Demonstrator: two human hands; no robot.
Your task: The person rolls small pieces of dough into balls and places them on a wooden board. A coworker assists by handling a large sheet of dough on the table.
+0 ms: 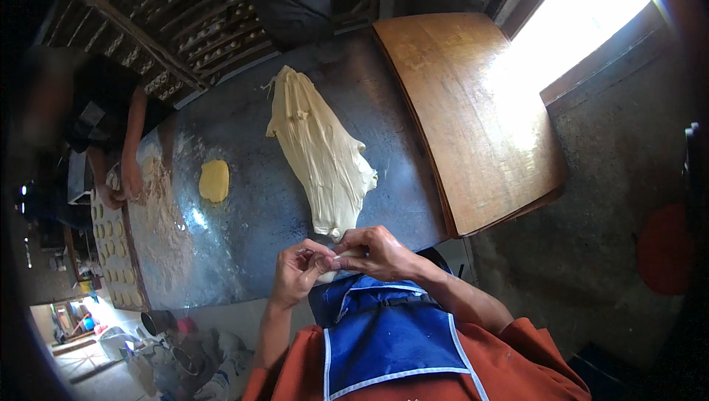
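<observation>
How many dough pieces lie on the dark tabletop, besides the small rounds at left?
2: the long pale dough mid-table and the yellow dough left of it. A co-worker's hands may hide others.

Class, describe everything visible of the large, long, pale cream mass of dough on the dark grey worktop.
The large, long, pale cream mass of dough looks soft and slightly glossy, with lengthwise folds and uneven edges. It lies stretched out on the dark grey, smooth worktop, slanting from far left to near right. The far end tapers; the near end narrows beside the person's bare left hand and bare right hand. Whether they touch it is unclear.
</observation>
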